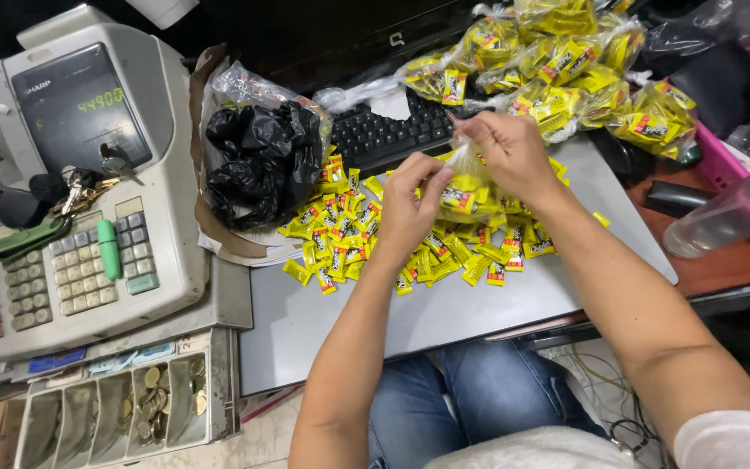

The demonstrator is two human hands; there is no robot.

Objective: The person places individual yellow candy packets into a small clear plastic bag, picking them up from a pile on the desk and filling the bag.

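Observation:
My left hand point(410, 208) grips the body of a small clear plastic bag point(463, 193) filled with yellow sachets. My right hand point(507, 149) pinches the twisted top of that same bag, just above it. Under both hands a loose pile of yellow sachets point(349, 234) with red and black print is spread over the grey desk top point(444, 313). Several filled, tied bags of the same sachets point(566, 78) are heaped at the far right of the desk.
A cash register point(71, 191) with keys and a green marker on it stands at left, its open coin drawer point(123, 408) below. A clear bag of black plastic bags point(258, 156) and a black keyboard point(384, 135) lie behind the pile. A clear bottle point(731, 213) lies at right.

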